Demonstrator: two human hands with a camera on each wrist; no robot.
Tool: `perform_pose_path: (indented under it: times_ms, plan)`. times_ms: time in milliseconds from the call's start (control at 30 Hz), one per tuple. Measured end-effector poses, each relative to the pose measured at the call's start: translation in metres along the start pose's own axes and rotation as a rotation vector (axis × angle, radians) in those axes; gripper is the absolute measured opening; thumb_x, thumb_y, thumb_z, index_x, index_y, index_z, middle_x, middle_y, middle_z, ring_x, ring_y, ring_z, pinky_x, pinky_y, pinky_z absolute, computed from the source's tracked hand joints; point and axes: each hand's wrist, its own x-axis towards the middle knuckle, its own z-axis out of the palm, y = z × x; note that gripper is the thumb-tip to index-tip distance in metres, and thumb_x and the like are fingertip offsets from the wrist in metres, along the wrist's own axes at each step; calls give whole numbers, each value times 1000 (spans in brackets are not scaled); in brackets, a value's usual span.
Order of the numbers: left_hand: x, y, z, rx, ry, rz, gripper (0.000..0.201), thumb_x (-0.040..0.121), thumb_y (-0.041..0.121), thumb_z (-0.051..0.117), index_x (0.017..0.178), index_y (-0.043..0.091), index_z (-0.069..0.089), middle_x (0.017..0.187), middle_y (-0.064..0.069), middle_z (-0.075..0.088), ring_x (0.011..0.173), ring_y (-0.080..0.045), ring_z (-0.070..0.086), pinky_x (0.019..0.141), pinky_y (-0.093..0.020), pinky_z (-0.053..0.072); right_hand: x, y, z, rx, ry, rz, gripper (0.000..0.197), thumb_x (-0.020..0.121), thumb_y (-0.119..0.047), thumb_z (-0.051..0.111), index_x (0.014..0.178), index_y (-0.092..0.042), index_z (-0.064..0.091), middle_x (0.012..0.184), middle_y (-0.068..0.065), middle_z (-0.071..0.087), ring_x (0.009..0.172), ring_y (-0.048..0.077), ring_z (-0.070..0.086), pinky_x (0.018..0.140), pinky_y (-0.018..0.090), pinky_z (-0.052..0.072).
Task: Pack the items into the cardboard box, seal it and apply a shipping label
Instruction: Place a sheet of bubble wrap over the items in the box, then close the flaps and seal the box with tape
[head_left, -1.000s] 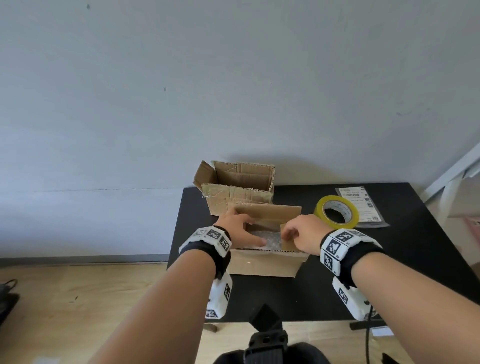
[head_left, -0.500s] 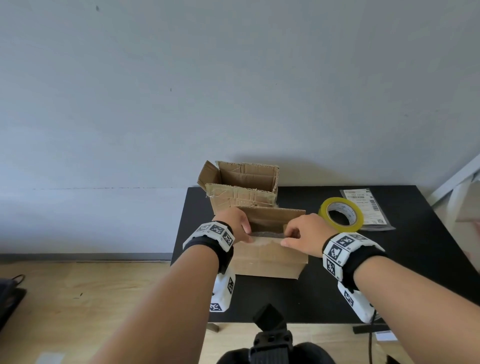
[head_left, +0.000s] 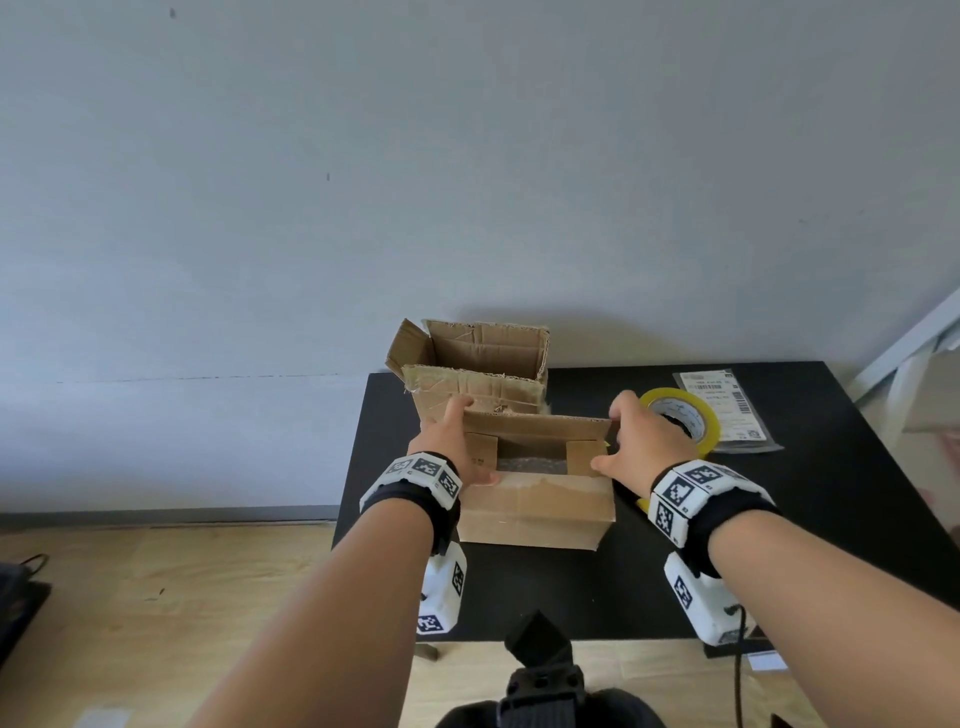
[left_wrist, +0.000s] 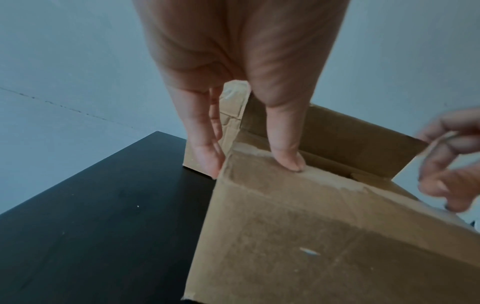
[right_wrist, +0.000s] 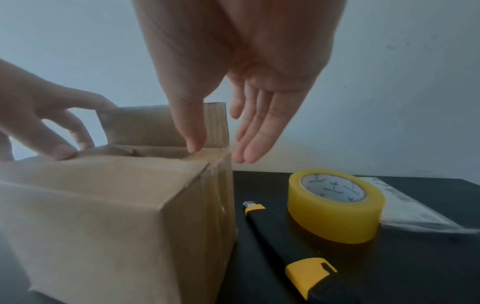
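The cardboard box (head_left: 535, 514) stands on the black table (head_left: 831, 519). Its near flap is folded down and its far flap (head_left: 535, 427) stands up. Bubble wrap (head_left: 530, 464) shows in the gap between them. My left hand (head_left: 457, 441) is at the box's left end, thumb pressing on the near flap (left_wrist: 324, 216), straight fingers (left_wrist: 207, 156) along the outer side. My right hand (head_left: 623, 441) is at the right end, thumb on the top edge, straight fingers (right_wrist: 249, 144) beside the far flap. Neither hand holds anything.
A second, open cardboard box (head_left: 478, 364) stands right behind, against the wall. A yellow tape roll (head_left: 691, 415) and the shipping label (head_left: 727, 410) lie to the right. A yellow-black utility knife (right_wrist: 285, 246) lies between the box and the tape.
My hands came out of the box, brought the near flap down, then slid apart to the box's left and right ends.
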Motion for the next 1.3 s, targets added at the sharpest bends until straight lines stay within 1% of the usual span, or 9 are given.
perform_pose_path:
  times_ms: [100, 167, 267, 433, 667, 867, 967, 1133, 1300]
  plan:
    - [-3, 7, 7, -12, 31, 38, 79, 66, 38, 85, 123, 28, 31, 122, -8, 47, 90, -25, 58, 76, -35, 54, -2, 6, -5, 87, 32, -103, 58, 80, -34, 71, 129, -30, 40, 112, -4, 53, 83, 12, 58, 70, 30, 53]
    - [-4, 12, 11, -28, 23, 43, 68, 68, 39, 84, 112, 25, 33, 115, -6, 48, 83, -21, 55, 71, -34, 54, -5, 7, -6, 68, 16, -165, 39, 83, -42, 66, 117, -32, 51, 109, -6, 51, 85, 10, 55, 74, 29, 52]
    - [-5, 19, 15, -2, -3, 8, 63, 70, 42, 81, 112, 20, 40, 115, -7, 49, 90, -24, 57, 79, -36, 54, -11, 9, -3, 21, -19, -174, 26, 87, -51, 58, 103, -31, 62, 105, -7, 52, 89, 10, 55, 75, 27, 50]
    - [-1, 21, 16, 103, -71, -3, 52, 77, 49, 73, 110, 15, 51, 118, -7, 55, 95, -22, 56, 83, -33, 49, -16, 14, 0, -84, -63, -226, 32, 90, -40, 60, 121, -33, 63, 117, -6, 52, 111, 13, 49, 88, 31, 48]
    - [1, 14, 15, -88, -67, -33, 30, 79, 39, 75, 95, 19, 59, 101, -2, 65, 88, -21, 63, 80, -34, 54, -11, 10, 4, -99, -47, -233, 26, 90, -35, 62, 114, -28, 68, 108, -5, 54, 100, 13, 53, 84, 30, 49]
    - [-2, 38, 17, 257, 101, 115, 19, 85, 23, 68, 103, 17, 66, 121, -4, 47, 115, -25, 46, 95, -39, 47, -4, 6, 5, -105, -42, -217, 18, 90, -32, 62, 105, -24, 70, 105, -3, 54, 96, 15, 55, 80, 29, 49]
    - [2, 61, 23, 307, -54, 243, 22, 91, 10, 55, 110, 14, 65, 117, -7, 59, 106, -25, 57, 90, -36, 51, -2, 8, 5, -75, -35, -202, 16, 89, -31, 63, 102, -24, 70, 103, -4, 54, 95, 15, 56, 81, 31, 50]
    - [10, 74, 33, 274, -126, 261, 28, 84, 34, 69, 106, 18, 66, 111, 1, 62, 103, -20, 59, 92, -37, 51, 3, 17, 5, 38, -65, -210, 13, 88, -28, 66, 98, -26, 73, 101, -6, 54, 93, 14, 56, 82, 30, 49]
    - [25, 80, 24, 293, -259, 181, 30, 79, 37, 75, 102, 18, 71, 112, 0, 67, 105, -20, 62, 96, -39, 50, 14, 43, 0, 69, -12, -185, 13, 92, -25, 58, 97, -25, 70, 101, -7, 61, 92, 12, 58, 83, 30, 51]
